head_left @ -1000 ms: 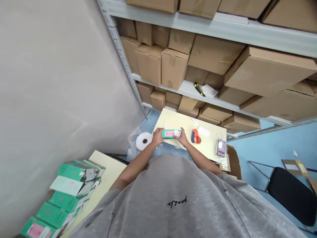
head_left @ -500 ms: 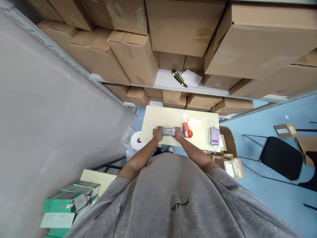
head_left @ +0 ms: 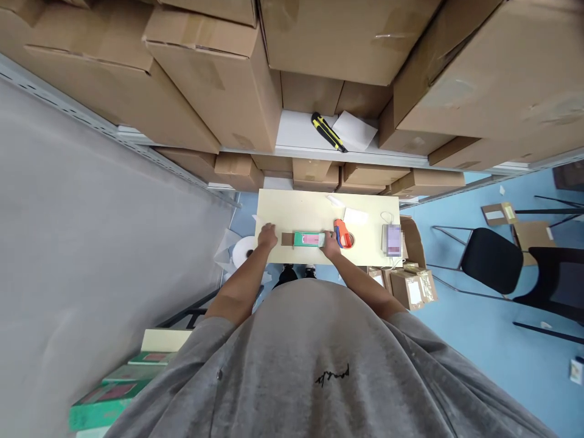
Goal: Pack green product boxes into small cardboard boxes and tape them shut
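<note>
View from above, looking down past a grey shirt at a pale yellow table (head_left: 301,210). Both bare forearms reached forward from the body and spread slightly apart; the elbows were bent and the wrists sat low over the near edge of the table. The left hand (head_left: 267,236) rested on the tabletop, knuckles up, just left of a short brown strip (head_left: 287,239); it was apart from the box and held nothing that could be seen, though whether its fingers were curled or flat was too small to tell. The right hand (head_left: 331,246) was clasped on the right end of a green box (head_left: 309,239) with a pink label. The box lay flat and lengthwise between the two hands, near the front edge of the table, its left end touching the brown strip.

Just right of the right hand stood an orange tape dispenser (head_left: 343,233); a white slip (head_left: 356,216) lay behind it, and a blurred flat device (head_left: 392,239) lay near the table's right edge. A white roll (head_left: 241,249) sat on the floor left of the table. Shelves of cardboard cartons (head_left: 205,79) rose behind; a yellow and black utility knife (head_left: 327,131) lay on one shelf beside a white sheet (head_left: 353,129). A black chair (head_left: 493,260) stood well to the right; stacked green cartons (head_left: 109,395) lay at lower left.
</note>
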`<state>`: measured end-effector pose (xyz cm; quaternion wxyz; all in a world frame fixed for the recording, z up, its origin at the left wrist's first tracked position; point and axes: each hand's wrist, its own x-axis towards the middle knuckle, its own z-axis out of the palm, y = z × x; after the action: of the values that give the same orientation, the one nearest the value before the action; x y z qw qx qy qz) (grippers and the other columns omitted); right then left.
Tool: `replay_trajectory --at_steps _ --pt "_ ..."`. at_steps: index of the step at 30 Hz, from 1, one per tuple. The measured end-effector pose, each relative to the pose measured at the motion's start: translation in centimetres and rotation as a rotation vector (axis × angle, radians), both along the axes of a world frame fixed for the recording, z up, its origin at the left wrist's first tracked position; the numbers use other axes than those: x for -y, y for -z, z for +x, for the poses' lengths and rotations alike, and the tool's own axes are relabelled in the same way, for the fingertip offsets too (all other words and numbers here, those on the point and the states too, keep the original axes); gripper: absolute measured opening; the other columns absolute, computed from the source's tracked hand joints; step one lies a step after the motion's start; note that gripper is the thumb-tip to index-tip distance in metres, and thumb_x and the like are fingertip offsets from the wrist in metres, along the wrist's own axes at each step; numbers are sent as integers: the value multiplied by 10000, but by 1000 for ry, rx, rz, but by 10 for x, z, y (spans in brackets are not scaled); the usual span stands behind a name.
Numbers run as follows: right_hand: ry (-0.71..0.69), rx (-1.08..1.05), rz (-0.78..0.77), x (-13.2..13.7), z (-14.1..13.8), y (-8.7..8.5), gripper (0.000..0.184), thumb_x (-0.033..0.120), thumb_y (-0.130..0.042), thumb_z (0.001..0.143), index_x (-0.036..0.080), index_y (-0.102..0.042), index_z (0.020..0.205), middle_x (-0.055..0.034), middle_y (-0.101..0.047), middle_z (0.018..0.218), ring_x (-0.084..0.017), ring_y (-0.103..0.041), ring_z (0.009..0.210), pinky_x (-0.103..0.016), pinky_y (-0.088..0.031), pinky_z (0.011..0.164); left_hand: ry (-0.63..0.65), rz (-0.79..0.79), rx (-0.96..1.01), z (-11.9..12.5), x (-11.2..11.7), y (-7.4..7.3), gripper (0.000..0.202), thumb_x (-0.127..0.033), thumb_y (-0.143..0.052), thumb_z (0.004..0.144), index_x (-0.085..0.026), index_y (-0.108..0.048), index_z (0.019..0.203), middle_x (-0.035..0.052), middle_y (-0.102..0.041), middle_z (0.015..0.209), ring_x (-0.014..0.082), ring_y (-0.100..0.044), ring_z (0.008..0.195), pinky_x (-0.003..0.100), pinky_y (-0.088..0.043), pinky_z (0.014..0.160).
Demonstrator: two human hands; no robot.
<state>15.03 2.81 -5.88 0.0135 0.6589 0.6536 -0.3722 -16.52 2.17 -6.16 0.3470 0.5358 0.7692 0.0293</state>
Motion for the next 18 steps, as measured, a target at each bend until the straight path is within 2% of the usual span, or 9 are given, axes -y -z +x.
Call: replay_trajectory --at_steps 2,4,7,10,13,16,18 --pt "7 10 -9 0 -2 -1 808 92 -750 790 137 -433 1532 -237 -373 1548 -302 -614 1229 -389 -485 1059 -127 9 -103 -9 -4 0 726 -147 -623 805 -157 -524 1523 168 -366 1679 370 -301 1558 495 -332 1254" --pt "15 37 -36 -3 -5 -3 874 158 -807 772 155 -408 1550 -232 -336 1588 -327 -547 1336 -409 -460 1099 -170 44 -162 -8 -9 -2 709 -167 -590 840 -140 -494 1541 190 -334 1686 400 -318 1541 521 -339 1240" --pt "-2 43 -54 -14 -8 -7 1010 395 -869 763 184 -340 1598 -201 -257 1668 -362 -336 1524 -461 -374 1193 -143 60 -125 17 -13 -7 609 -188 -513 909 -143 -508 1516 214 -442 1588 382 -455 1440 496 -415 1171" --pt "26 -1 -1 -39 -8 -9 928 585 -685 906 168 -292 1635 -180 -251 1703 -334 -197 1600 -462 -288 1260 -219 -44 -32 53 -10 -7 481 -236 -439 978 -136 -561 1432 229 -558 1434 371 -566 1307 487 -486 1070" --pt "149 -9 8 -79 -9 -5 771 566 -477 1017 142 -309 1639 -183 -244 1719 -323 -237 1596 -447 -304 1261 -330 -51 -28 80 -1 -3 445 -302 -426 1013 -123 -559 1398 245 -552 1416 392 -528 1338 497 -475 1062" --pt "325 4 -2 -123 -11 6 800 550 -464 1018 92 -282 1647 -255 -260 1696 -378 -387 1522 -504 -362 1224 -479 -42 -37 90 9 4 466 -347 -463 1013 -114 -512 1413 273 -498 1461 415 -479 1376 520 -449 1067" --pt "359 -46 75 -150 -12 15 857 564 -494 999 64 -254 1652 -302 -387 1614 -392 -536 1399 -530 -421 1173 -542 -80 1 91 14 10 455 -359 -479 1009 -110 -514 1388 286 -484 1466 424 -478 1374 532 -435 1061"
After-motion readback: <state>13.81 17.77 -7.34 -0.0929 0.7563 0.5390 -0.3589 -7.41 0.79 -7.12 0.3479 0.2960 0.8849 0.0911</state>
